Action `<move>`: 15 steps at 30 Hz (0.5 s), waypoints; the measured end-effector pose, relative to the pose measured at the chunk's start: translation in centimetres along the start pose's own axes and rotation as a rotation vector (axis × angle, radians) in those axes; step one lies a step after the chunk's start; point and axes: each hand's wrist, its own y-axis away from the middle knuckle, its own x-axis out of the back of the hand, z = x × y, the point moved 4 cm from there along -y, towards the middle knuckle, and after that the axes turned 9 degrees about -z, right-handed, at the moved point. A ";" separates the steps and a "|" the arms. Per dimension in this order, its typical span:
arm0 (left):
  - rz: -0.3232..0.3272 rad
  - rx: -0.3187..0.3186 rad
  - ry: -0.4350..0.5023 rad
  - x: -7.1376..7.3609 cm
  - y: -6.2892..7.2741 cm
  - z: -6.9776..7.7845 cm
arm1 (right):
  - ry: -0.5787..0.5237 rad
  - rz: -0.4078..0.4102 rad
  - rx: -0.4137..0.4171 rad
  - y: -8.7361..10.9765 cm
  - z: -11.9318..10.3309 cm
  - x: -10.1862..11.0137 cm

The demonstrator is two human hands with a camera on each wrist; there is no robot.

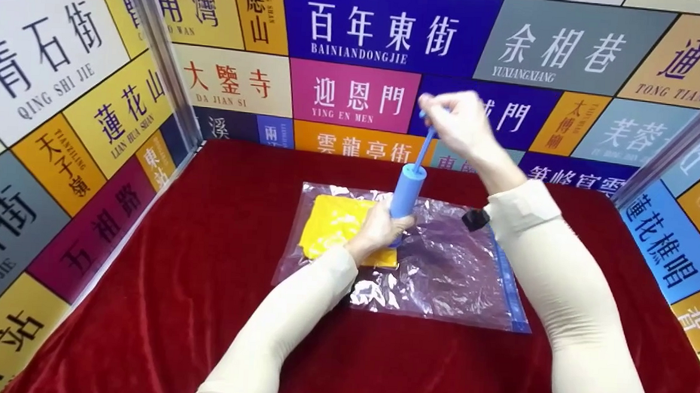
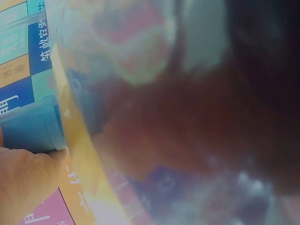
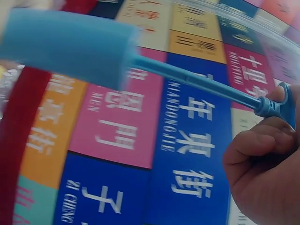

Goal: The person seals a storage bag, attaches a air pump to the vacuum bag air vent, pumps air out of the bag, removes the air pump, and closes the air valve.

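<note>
A blue hand pump (image 1: pixel 407 190) stands slightly tilted on a clear plastic bag (image 1: pixel 442 273), its rod drawn well out of the barrel. Near the barrel's base my left hand (image 1: pixel 378 225) grips it; in the left wrist view the thumb lies along the blue barrel (image 2: pixel 33 124). High above, my right hand (image 1: pixel 459 121) holds the handle (image 3: pixel 281 105) at the rod's top with curled fingers. Inside the bag lies a folded yellow item (image 1: pixel 336 226), partly covered by my left hand. The pump's lower end is mostly hidden by that hand.
A dark red cloth (image 1: pixel 200 308) covers the table. The bag's blue zip edge (image 1: pixel 510 283) runs along its right side. Panels with street names (image 1: pixel 389 25) stand behind and at both sides. A small black device (image 1: pixel 476 219) sits at my right wrist.
</note>
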 end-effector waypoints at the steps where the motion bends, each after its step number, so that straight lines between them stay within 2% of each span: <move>1: -0.007 0.002 0.011 0.0 0.0 0.0 | 0.018 -0.030 -0.005 0.1 0.5 -0.6; 5: -0.016 -0.002 0.026 0.0 0.0 -0.1 | 0.084 -0.125 -0.037 0.6 2.5 -2.8; 10: -0.007 -0.011 0.046 0.1 -0.1 -0.1 | 0.129 -0.162 -0.043 1.2 3.8 -4.5; 12: -0.009 -0.026 0.036 0.2 -0.2 -0.1 | 0.100 -0.139 -0.045 1.2 3.4 -4.2; 15: -0.013 -0.046 0.017 0.3 -0.2 -0.1 | 0.010 -0.056 -0.047 1.0 1.7 -2.1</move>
